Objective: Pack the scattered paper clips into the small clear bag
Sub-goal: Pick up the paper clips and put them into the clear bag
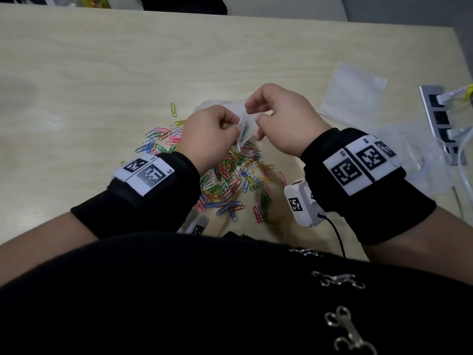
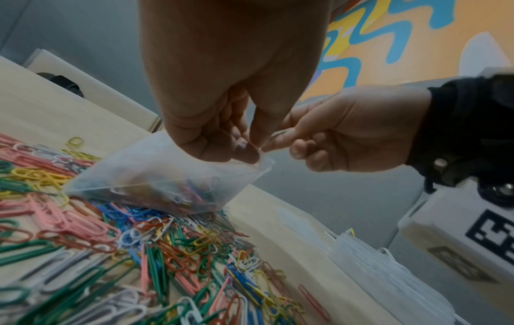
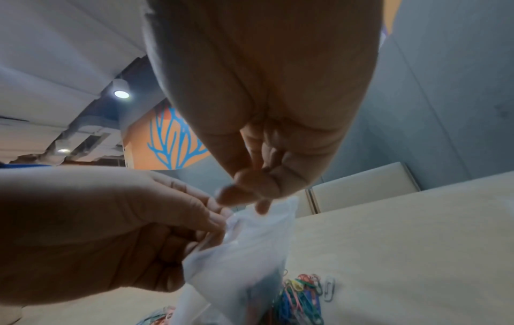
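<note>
Head view: left hand and right hand pinch the small clear bag above the paper clips scattered on the surface. Left wrist: bag partly filled. Right wrist: mouth apparently open, blurred. Filling step; next, spread mouth, load clips.

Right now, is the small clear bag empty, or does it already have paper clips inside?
Not empty. Colored clips show through the bag, gathered at its bottom, while most paper clips are loose on the table.
</note>
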`<move>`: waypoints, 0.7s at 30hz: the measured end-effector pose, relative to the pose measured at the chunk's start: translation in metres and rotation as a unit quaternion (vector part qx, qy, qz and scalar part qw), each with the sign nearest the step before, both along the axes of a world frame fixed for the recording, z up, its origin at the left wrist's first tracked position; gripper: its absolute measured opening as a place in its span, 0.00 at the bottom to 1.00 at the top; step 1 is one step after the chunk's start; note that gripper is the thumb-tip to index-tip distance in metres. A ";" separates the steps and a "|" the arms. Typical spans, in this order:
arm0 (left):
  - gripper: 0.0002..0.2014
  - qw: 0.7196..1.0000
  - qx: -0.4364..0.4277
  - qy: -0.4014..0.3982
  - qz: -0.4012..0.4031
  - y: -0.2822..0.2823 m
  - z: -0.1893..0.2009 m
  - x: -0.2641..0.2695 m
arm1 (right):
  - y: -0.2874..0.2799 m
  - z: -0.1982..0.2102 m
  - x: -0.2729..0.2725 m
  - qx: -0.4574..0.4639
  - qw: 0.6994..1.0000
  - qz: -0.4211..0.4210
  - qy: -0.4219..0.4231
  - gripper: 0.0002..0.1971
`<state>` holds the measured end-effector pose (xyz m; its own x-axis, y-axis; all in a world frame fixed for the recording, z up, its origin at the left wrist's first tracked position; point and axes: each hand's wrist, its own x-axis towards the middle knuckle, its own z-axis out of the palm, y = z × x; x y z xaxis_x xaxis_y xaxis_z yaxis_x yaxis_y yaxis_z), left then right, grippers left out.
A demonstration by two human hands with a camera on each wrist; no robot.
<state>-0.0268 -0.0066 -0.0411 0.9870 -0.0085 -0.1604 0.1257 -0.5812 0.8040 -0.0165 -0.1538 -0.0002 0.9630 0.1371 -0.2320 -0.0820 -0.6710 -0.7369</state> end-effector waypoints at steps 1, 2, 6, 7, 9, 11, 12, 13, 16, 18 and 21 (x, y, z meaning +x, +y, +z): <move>0.04 1.000 -0.006 -0.002 0.007 0.001 0.000 0.000 | -0.002 -0.002 -0.001 -0.003 1.000 -0.012 -0.027 0.13; 0.04 1.000 -0.014 -0.003 0.018 0.002 0.000 0.000 | -0.005 -0.005 -0.001 -0.021 0.998 -0.028 -0.048 0.12; 0.05 0.997 -0.037 -0.013 0.061 0.007 0.004 0.003 | -0.007 -0.031 -0.012 -0.195 0.981 0.010 0.021 0.16; 0.05 0.997 -0.038 -0.017 0.066 0.007 0.005 0.004 | -0.004 -0.040 -0.020 -0.226 0.971 0.052 0.057 0.26; 0.04 0.997 -0.031 -0.023 0.068 0.007 0.005 0.004 | 0.006 -0.053 -0.039 -0.248 0.955 0.142 0.087 0.43; 0.03 0.997 -0.031 -0.020 0.065 0.007 0.005 0.004 | 0.016 -0.062 -0.055 -0.269 0.938 0.209 0.060 0.48; 0.03 0.997 -0.033 -0.017 0.063 0.007 0.004 0.003 | 0.019 -0.065 -0.060 -0.291 0.927 0.235 0.038 0.47; 0.03 0.998 -0.033 -0.014 0.061 0.007 0.003 0.003 | 0.021 -0.068 -0.064 -0.308 0.918 0.249 0.016 0.42; 0.03 0.998 -0.025 -0.007 0.051 0.008 0.003 0.002 | 0.020 -0.075 -0.066 -0.295 0.925 0.236 -0.038 0.23; 0.03 0.999 -0.024 -0.003 0.044 0.009 0.003 0.002 | 0.014 -0.078 -0.064 -0.274 0.936 0.218 -0.047 0.14; 0.07 0.999 -0.027 0.003 0.038 0.010 0.004 0.002 | 0.002 -0.078 -0.055 -0.273 0.940 0.199 -0.039 0.11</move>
<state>-0.0248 0.0032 -0.0373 0.9841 0.0567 -0.1685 0.1729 -0.5260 0.8327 -0.0715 -0.1522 -0.0786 0.8778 0.3715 -0.3025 0.2964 -0.9172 -0.2663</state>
